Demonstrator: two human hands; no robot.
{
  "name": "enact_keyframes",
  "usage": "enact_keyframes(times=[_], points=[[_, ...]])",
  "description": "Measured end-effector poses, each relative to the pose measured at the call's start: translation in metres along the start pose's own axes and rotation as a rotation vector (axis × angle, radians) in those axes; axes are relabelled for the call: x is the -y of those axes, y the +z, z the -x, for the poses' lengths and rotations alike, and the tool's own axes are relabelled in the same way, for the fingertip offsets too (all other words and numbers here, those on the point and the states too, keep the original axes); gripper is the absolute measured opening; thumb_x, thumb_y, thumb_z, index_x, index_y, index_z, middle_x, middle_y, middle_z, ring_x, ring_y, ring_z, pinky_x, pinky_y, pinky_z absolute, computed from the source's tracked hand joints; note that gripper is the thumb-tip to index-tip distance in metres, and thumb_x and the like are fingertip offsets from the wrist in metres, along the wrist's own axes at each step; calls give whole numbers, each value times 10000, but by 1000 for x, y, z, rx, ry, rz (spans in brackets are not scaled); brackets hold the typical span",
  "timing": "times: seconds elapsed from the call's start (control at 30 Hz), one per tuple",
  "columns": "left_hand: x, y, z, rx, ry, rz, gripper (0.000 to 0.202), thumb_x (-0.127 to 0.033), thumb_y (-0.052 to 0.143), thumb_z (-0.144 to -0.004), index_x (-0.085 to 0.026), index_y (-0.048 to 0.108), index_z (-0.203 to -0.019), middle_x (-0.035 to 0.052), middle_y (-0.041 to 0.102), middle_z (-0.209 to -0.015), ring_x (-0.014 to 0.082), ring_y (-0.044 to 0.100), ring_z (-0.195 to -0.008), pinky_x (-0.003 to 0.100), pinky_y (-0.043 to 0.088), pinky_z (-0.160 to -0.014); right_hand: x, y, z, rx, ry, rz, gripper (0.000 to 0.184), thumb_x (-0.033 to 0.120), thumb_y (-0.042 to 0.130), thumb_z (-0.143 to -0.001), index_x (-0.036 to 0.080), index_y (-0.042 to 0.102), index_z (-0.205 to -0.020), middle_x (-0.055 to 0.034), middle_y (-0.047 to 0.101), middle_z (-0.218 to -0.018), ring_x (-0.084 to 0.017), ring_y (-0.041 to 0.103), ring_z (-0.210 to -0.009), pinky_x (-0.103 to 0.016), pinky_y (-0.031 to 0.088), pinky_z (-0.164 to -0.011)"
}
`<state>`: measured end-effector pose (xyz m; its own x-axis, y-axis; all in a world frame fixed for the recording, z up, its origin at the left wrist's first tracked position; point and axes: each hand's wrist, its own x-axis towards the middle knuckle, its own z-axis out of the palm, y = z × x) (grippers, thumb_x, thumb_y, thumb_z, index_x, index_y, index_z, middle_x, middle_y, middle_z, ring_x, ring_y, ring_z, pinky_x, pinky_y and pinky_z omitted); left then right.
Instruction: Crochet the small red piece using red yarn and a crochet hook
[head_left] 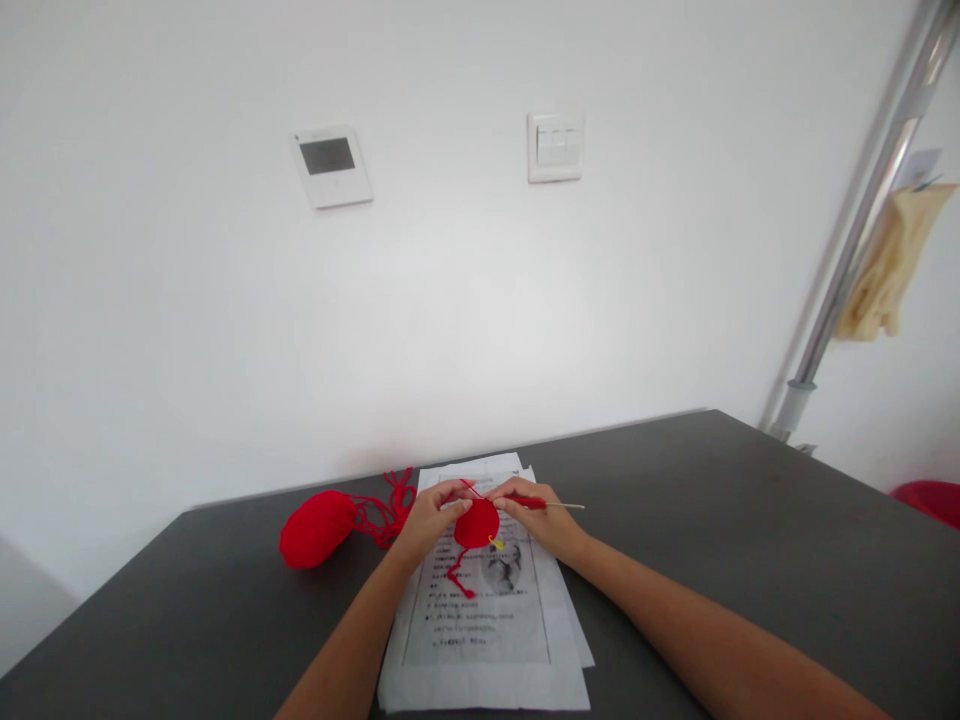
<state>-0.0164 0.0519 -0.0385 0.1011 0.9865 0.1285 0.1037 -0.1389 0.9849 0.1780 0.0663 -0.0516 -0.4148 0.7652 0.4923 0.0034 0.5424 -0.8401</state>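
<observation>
My left hand (pixel 429 520) pinches the edge of a small round red crochet piece (pixel 477 524) held over printed paper sheets (pixel 480 620). A yellow stitch marker (pixel 496 543) hangs from the piece, and a red yarn tail dangles below it. My right hand (pixel 541 518) is closed on a crochet hook (pixel 551 504) with a red grip and a thin metal shaft pointing right. Red yarn runs from the piece to a loose tangle and on to a red yarn ball (pixel 316 527) lying at the left on the dark table (pixel 750 560).
The table meets a white wall carrying a thermostat panel (pixel 331 165) and a light switch (pixel 555 147). A metal pole (pixel 862 220) rises at the right with a beige cloth (pixel 892 265) hanging by it. A red object (pixel 930 498) shows past the table's right edge.
</observation>
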Motion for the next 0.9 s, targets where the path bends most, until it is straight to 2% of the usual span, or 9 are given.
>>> enact_keyframes(times=[0.2,0.37,0.57,0.73,0.8,0.9], points=[[-1,17,1,85,-96,137,623,-259,765,-534,-161,578,-1119,11,636,-722,158,593,-666,279,437,-656,1,3,-1,-39,42,-82,165,322,613,-786,165,662,-781,-32,667,-755,-160,608,-725,-280,482,-696],[4,20,0,111,-129,194,773,-254,764,-532,-161,474,-1243,5,620,-720,141,583,-640,248,421,-608,1,6,0,-55,40,-57,172,329,603,-792,164,632,-753,-26,637,-733,-154,582,-706,-268,463,-673],[11,17,-4,47,-83,69,819,-203,716,-567,-122,393,-1315,-84,505,-549,73,452,-483,201,336,-495,-7,10,3,1,58,73,167,327,485,-868,179,539,-810,-1,588,-761,-132,536,-688,-238,426,-635],[11,25,-2,-2,-75,38,773,-183,663,-614,-114,374,-1328,-92,499,-527,73,433,-467,204,332,-487,-9,13,5,10,99,202,120,279,424,-896,198,466,-818,15,554,-733,-128,509,-642,-229,409,-587],[13,31,-2,-51,-57,49,725,-183,668,-613,-117,424,-1292,-82,509,-540,80,442,-479,205,329,-478,-10,15,6,0,35,279,94,243,409,-897,200,462,-832,7,544,-750,-138,507,-663,-245,415,-611],[14,38,-2,-137,-76,159,687,-187,709,-575,-119,487,-1222,-73,518,-539,93,475,-491,213,355,-499,-11,18,6,-40,-169,387,57,207,417,-886,198,471,-870,-30,528,-835,-170,500,-775,-292,425,-719]])
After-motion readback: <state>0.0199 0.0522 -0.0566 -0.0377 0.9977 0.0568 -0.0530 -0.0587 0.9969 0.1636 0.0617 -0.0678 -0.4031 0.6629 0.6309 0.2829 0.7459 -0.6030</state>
